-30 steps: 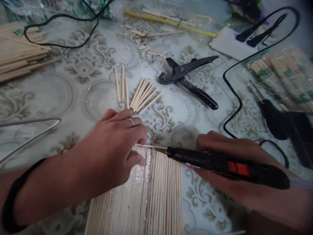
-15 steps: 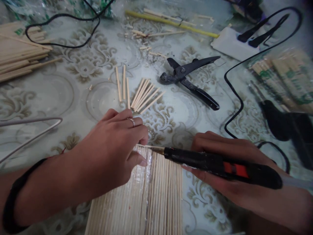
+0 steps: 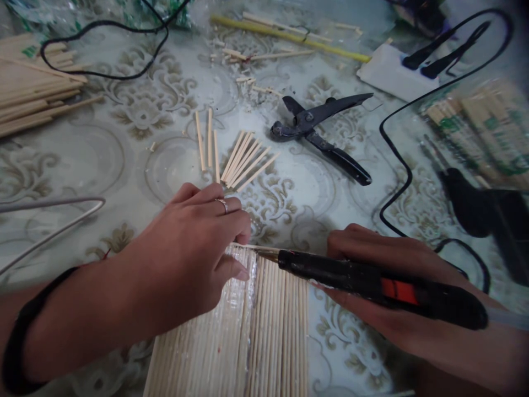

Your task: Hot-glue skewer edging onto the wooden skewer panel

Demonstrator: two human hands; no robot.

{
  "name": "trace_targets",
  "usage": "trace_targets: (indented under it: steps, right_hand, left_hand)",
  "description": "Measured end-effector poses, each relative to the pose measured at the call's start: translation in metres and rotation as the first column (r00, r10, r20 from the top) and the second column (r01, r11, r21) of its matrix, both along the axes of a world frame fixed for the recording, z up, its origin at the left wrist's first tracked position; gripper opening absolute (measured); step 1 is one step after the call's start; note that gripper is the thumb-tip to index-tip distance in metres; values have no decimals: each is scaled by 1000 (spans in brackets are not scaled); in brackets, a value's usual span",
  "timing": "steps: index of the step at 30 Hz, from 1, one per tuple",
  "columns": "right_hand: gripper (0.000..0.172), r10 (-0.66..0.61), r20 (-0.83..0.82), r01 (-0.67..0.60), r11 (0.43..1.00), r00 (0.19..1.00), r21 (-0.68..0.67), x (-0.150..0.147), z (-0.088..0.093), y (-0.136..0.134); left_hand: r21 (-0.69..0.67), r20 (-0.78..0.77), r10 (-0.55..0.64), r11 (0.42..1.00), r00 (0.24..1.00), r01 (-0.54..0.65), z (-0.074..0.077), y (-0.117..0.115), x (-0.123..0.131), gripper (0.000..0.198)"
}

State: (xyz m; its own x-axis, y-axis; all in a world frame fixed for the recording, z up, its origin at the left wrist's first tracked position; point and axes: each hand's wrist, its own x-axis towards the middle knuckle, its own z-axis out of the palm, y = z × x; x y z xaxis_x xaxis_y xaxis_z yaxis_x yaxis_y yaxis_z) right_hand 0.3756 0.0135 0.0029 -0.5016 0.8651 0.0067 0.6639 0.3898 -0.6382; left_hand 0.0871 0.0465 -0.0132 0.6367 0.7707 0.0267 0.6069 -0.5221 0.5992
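A flat panel of wooden sticks (image 3: 281, 331) laid side by side spreads out below my hands, with shiny clear glue over part of it. My left hand (image 3: 198, 248) rests on its far end, fingers pinched on a thin wooden stick (image 3: 240, 245) along the far edge; most of that stick is hidden. In my right hand (image 3: 384, 275) is a black glue gun (image 3: 351, 273) with a red patch. Its metal nozzle points left and meets the far edge of the panel, close to my left fingertips.
Beyond my left hand lie several short sticks (image 3: 243, 160). Black cutters (image 3: 314, 124) lie open behind them. A white power strip (image 3: 392, 74) with a black cable stands back right, near bagged sticks (image 3: 475, 129). More sticks (image 3: 37, 94) are piled at left.
The rear of the glue gun has dropped slightly and shifted a little right with my right hand; its nozzle stays at the panel's edge. My left hand has barely moved.
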Motion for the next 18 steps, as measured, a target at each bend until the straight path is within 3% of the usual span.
trace_targets:
  steps: [5,10,18]
  right_hand:
    - [17,19,40,-16,996,999,-87,-2,3,3]
    - [24,13,24,-11,998,1000,-69,-8,7,5]
    - [20,18,-1,-18,997,1000,-70,-7,6,5]
  left_hand:
    - [-25,-1,-3,1000,1000,3,1,0,1,19]
    - [-3,-4,-10,1000,1000,10,1,1,1,19]
    - [-8,-4,-4,1000,1000,4,1,0,0,21]
